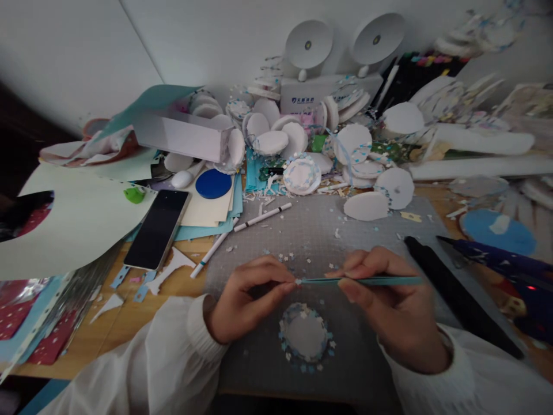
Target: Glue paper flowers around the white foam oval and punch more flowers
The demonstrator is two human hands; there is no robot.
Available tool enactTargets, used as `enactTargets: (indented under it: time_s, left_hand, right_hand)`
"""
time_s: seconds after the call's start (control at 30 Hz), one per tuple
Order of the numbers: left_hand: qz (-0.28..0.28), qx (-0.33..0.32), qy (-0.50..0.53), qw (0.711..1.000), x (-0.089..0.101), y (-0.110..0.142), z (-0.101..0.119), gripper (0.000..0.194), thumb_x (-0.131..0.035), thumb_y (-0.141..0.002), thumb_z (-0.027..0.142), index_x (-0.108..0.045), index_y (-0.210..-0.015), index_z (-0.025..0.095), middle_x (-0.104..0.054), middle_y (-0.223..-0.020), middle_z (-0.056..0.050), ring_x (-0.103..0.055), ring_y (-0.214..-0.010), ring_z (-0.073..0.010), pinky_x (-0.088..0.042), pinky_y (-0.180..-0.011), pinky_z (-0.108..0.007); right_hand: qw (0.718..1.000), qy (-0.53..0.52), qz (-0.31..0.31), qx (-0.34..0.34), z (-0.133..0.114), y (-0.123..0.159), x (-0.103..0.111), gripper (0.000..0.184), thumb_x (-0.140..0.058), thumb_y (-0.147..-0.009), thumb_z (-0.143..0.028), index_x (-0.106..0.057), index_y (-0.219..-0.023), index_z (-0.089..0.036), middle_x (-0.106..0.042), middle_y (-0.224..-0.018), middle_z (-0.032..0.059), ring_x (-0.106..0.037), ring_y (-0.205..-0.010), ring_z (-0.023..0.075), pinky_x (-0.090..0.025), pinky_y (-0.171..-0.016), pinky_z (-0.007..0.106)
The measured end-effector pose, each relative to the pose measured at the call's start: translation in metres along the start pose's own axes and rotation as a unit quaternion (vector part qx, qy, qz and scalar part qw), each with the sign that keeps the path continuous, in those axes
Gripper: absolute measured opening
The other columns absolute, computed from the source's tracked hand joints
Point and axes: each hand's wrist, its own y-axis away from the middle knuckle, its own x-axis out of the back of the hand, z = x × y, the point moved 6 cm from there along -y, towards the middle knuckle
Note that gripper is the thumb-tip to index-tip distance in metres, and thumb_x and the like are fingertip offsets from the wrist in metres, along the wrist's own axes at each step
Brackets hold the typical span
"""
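Note:
My right hand point(389, 300) is closed around thin teal tweezers point(324, 280), held level above the cutting mat. Their tip points left and meets the fingertips of my left hand point(250, 294). My left thumb and index finger pinch together at a tiny pale piece point(298, 282), which looks like a small paper flower. Just below both hands lies a round white disc point(306, 334) ringed by small blue and white flowers. Loose tiny flowers point(288, 257) are scattered on the mat beyond my left hand.
The grey cutting mat point(259, 242) lies under my hands. Behind it pile up white discs point(270, 143), several with flower trims. A phone point(158, 229) and white pens point(262, 217) lie left. A black bar-shaped object point(462, 294) and a dark blue tool with a red light point(514, 276) are right.

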Motion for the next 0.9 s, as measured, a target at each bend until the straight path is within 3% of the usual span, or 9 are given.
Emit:
enactTargets:
  time_s: [0.1,0.23,0.37,0.5,0.67,0.77,0.9]
  left_hand:
    - [0.027,0.008,-0.003,1.000,0.004,0.000,-0.002,0.010,-0.060,-0.085,0.013,-0.069,-0.087,0.013,-0.067,-0.080,-0.008,-0.061,-0.077,-0.0161,-0.049,-0.069,-0.027]
    - [0.047,0.046,-0.010,0.998,0.006,0.002,-0.009,0.013,-0.065,-0.082,0.021,-0.067,-0.092,0.013,-0.064,-0.081,-0.007,-0.058,-0.074,-0.0159,-0.046,-0.065,-0.027]
    - [0.034,0.066,-0.010,0.997,0.004,0.002,-0.011,0.010,-0.061,-0.085,0.021,-0.064,-0.081,0.013,-0.063,-0.076,-0.005,-0.057,-0.073,-0.0145,-0.044,-0.066,-0.026]
    - [0.086,0.093,-0.047,0.991,0.013,0.003,-0.016,0.013,-0.057,-0.087,0.023,-0.059,-0.078,0.014,-0.058,-0.072,-0.002,-0.052,-0.068,-0.0132,-0.041,-0.061,-0.024]
    - [0.114,0.078,-0.192,0.972,0.019,0.002,-0.019,0.024,-0.057,-0.086,0.024,-0.052,-0.064,0.016,-0.051,-0.063,0.000,-0.047,-0.062,-0.0136,-0.037,-0.062,-0.027]
    - [0.128,0.074,-0.249,0.957,0.020,0.003,-0.019,0.006,-0.063,-0.079,0.017,-0.058,-0.075,0.016,-0.059,-0.074,-0.002,-0.052,-0.071,-0.0165,-0.038,-0.067,-0.029]
    - [0.134,0.036,-0.261,0.955,0.019,0.005,-0.013,0.013,-0.060,-0.076,0.006,-0.062,-0.081,0.018,-0.065,-0.081,-0.002,-0.056,-0.081,-0.0182,-0.039,-0.078,-0.033]
  right_hand:
    - [1.000,-0.003,0.026,0.002,0.004,-0.001,0.005,0.011,-0.070,-0.077,-0.017,-0.062,-0.075,-0.024,-0.060,-0.070,0.0002,-0.064,-0.068,0.0143,-0.057,-0.060,0.024]
    - [1.000,-0.004,0.009,-0.003,0.007,0.000,0.001,0.010,-0.070,-0.078,-0.018,-0.062,-0.076,-0.024,-0.062,-0.072,-0.0001,-0.065,-0.069,0.0136,-0.057,-0.061,0.023]
    - [1.000,0.002,0.008,-0.003,0.005,-0.001,-0.003,0.011,-0.072,-0.077,-0.021,-0.061,-0.076,-0.023,-0.063,-0.073,0.0000,-0.067,-0.070,0.0144,-0.057,-0.060,0.022]
    - [0.998,0.045,0.033,0.024,0.004,-0.005,0.004,0.010,-0.069,-0.079,-0.021,-0.060,-0.077,-0.023,-0.061,-0.071,-0.0001,-0.065,-0.071,0.0156,-0.055,-0.064,0.027]
    - [0.967,0.240,-0.071,0.044,0.012,-0.006,-0.002,0.009,-0.064,-0.080,-0.018,-0.058,-0.076,-0.022,-0.063,-0.071,0.0000,-0.061,-0.067,0.0156,-0.048,-0.060,0.027]
    - [0.955,0.276,-0.096,0.043,0.016,-0.004,-0.004,0.009,-0.062,-0.082,-0.018,-0.057,-0.075,-0.022,-0.063,-0.071,0.0001,-0.060,-0.066,0.0151,-0.047,-0.060,0.027]
    - [0.951,0.291,-0.099,0.044,0.017,-0.003,-0.006,0.009,-0.061,-0.082,-0.017,-0.057,-0.075,-0.022,-0.063,-0.070,-0.0003,-0.060,-0.065,0.0140,-0.045,-0.059,0.026]
